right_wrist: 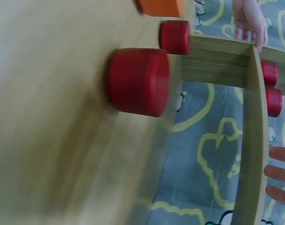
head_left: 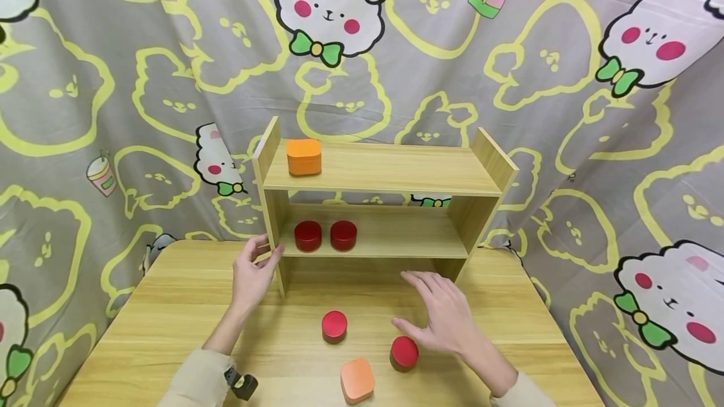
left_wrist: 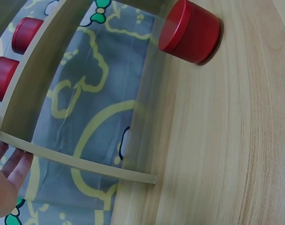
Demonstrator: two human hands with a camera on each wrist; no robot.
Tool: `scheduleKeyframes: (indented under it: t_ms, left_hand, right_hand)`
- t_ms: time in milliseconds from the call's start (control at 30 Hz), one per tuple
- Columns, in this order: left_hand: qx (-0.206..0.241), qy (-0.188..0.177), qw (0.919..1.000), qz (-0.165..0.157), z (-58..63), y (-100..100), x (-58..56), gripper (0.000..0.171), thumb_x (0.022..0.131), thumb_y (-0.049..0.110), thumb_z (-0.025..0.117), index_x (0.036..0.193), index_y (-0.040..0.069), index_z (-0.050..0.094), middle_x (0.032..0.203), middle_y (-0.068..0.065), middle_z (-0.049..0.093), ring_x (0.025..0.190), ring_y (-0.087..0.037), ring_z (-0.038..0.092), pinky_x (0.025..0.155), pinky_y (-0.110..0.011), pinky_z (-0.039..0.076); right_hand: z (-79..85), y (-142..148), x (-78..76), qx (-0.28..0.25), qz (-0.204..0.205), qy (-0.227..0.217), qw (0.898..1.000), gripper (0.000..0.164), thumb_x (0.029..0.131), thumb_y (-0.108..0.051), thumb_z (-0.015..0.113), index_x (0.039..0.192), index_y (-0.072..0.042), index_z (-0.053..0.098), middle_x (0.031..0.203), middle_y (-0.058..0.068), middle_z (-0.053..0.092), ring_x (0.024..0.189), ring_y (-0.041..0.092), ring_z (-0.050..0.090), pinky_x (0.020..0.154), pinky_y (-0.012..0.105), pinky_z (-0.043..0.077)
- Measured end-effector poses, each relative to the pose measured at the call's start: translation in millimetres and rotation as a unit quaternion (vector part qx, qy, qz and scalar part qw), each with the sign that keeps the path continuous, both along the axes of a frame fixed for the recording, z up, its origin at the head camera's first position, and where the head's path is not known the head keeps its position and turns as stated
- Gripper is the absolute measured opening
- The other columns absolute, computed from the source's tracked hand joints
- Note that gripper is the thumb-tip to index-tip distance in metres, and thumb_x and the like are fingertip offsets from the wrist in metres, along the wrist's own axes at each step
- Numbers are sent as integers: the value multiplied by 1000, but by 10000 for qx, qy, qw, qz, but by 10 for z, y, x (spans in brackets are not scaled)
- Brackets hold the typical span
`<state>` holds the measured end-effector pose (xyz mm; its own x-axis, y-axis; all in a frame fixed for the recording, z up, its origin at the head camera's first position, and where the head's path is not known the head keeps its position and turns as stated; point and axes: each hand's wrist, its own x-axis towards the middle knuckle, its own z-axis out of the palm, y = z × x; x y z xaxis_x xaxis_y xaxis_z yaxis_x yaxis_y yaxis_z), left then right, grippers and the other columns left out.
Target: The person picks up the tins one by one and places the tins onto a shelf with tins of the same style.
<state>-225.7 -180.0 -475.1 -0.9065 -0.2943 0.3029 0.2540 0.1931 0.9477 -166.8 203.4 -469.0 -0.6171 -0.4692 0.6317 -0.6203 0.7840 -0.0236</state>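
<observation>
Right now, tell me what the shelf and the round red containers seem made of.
The shelf looks like wood or wood-effect board, matte, showing pale grain. The round red containers could be painted metal or plastic; their smooth sides carry a satiny sheen, which doesn't settle it.

l grip [head_left: 253, 276]: thumb/fingers pinching | r grip [head_left: 444, 316]: fingers extd, thumb apart | arms [head_left: 229, 328]: fwd

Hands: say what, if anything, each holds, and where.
The left hand grips the shelf unit by its left side panel; the right hand holds nothing.
</observation>
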Motion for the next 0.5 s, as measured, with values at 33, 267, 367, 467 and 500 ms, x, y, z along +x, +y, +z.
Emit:
scheduleKeyframes:
  t_ms: [33,267,367,467,500]
  left_hand:
    - [-17,-8,10000,5,-4,-1,-3,34,98,10,74,129,0,67,129,-21,69,101,6,64,83,-5,58]
    - [-95,35,9999,-22,-3,2,0,34,97,8,75,130,0,66,130,-21,68,99,9,62,82,-4,57]
    - [-96,51,9999,-18,-1,5,5,34,98,8,75,130,-1,66,130,-22,69,99,9,62,82,-4,57]
    - [-73,52,10000,-6,4,6,8,34,98,8,74,129,-1,66,129,-22,69,99,9,62,82,-4,57]
    - [-49,54,10000,-10,7,8,10,34,97,8,74,129,-1,66,128,-22,69,99,9,62,82,-5,58]
  right_hand:
    - [-24,19,21,16,-24,-74,10000,79,82,-69,74,139,-15,65,131,1,72,114,21,69,88,43,63]
    - [-232,120,151,126,-157,-195,9996,80,82,-71,74,139,-16,65,129,-1,73,113,20,71,87,43,64]
    - [-295,153,199,159,-215,-266,9993,81,81,-72,74,139,-16,65,127,-1,73,113,20,70,89,45,64]
    - [-346,182,244,175,-335,-380,9986,82,80,-73,75,139,-17,65,126,-2,73,114,21,70,90,46,63]
    - [-367,191,258,177,-371,-423,9983,82,80,-73,75,139,-17,66,125,-2,74,113,21,70,90,47,63]
